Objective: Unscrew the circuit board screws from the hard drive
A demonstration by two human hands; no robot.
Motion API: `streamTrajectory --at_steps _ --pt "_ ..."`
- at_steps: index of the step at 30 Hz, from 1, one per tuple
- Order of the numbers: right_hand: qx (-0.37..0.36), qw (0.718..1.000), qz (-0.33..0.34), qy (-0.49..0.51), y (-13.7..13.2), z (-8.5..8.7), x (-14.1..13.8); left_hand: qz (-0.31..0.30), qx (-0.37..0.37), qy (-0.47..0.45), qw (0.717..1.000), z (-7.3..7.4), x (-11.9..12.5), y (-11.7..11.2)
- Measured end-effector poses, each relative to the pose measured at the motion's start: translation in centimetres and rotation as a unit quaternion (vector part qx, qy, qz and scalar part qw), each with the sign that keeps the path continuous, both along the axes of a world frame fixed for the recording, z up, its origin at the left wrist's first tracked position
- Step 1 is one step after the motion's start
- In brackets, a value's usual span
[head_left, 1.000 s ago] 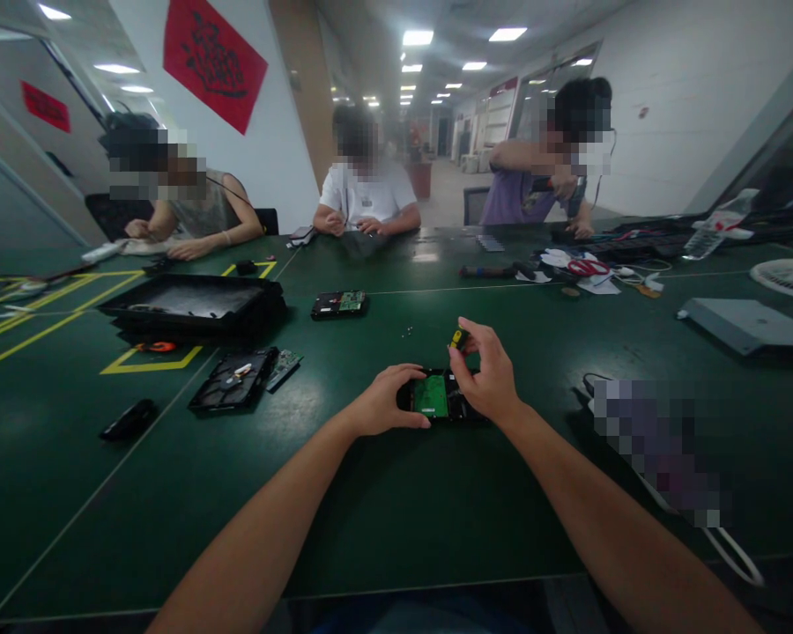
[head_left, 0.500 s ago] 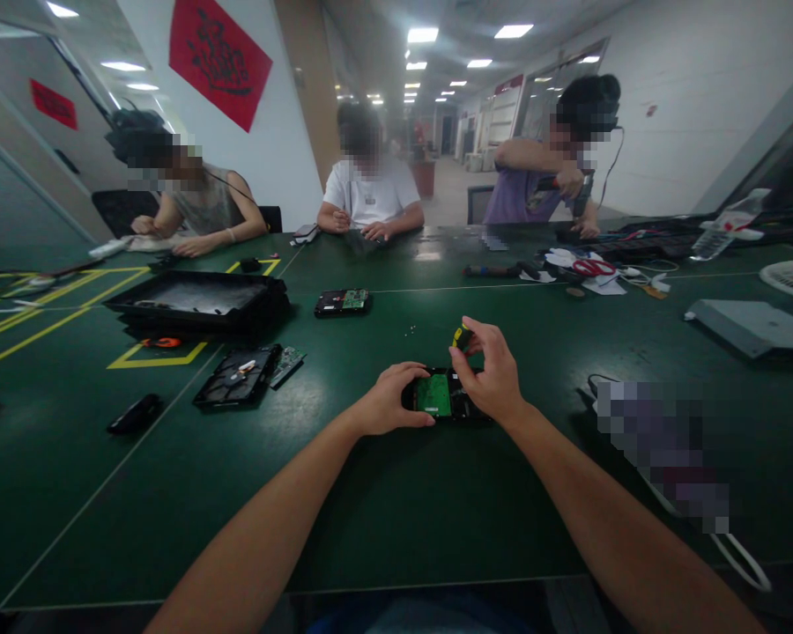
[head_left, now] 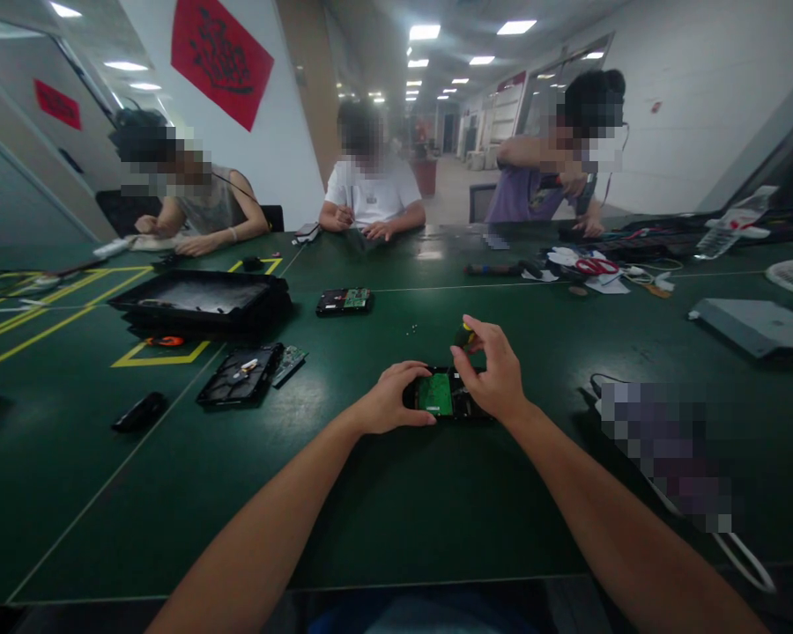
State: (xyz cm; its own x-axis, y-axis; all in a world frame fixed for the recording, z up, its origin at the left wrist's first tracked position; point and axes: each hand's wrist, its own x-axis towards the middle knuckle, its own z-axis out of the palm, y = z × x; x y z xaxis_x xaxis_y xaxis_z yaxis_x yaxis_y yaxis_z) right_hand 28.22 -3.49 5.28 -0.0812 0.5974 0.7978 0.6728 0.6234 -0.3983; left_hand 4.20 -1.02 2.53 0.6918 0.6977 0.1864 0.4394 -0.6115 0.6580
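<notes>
Black trays (head_left: 204,295): stacked, far left of the bench (head_left: 396,511).

Black casing (head_left: 238,377): flat; a loose circuit board (head_left: 289,365) just beside its right edge.

Left hand (head_left: 396,398): grip grasping the left end of the drive unit, thumb on the near edge, fingers on the far. Advised: firm pressure straight down, fingers clear of the working spot.

Tiny pale bits (head_left: 411,331): loose beyond the drive unit, probably screws. Advised: elbows and sleeves well away, lest they scatter.

Drive unit (head_left: 461,403): flat on the bench between the hands, green board (head_left: 434,394) facing up. Should sit square, without rocking.

Yellow-and-black handle (head_left: 463,335): presumably a screwdriver; shaft and tip hidden. Best held upright over the fastener, with light downward force and slow turns, to spare the screw head and board.

Right hand (head_left: 492,370): grip pinching the handle between thumb and fingers, above the drive unit's right part. Wrist best kept relaxed.
</notes>
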Motion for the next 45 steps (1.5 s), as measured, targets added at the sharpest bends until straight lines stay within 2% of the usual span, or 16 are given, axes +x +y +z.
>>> streamTrajectory --at_steps 16,31,45 --pt "-0.015 1.0 0.005 0.007 -0.05 -0.12 -0.07 0.005 -0.008 0.005 1.0 0.2 0.05 -0.15" --pt "0.001 1.0 -0.008 0.001 0.17 -0.11 0.02 -0.006 -0.001 0.003 1.0 -0.45 -0.16 0.28" --pt "-0.001 1.0 -0.006 0.006 0.14 -0.21 0.16 -0.021 -0.031 -0.008 0.999 0.06 -0.62 0.41"
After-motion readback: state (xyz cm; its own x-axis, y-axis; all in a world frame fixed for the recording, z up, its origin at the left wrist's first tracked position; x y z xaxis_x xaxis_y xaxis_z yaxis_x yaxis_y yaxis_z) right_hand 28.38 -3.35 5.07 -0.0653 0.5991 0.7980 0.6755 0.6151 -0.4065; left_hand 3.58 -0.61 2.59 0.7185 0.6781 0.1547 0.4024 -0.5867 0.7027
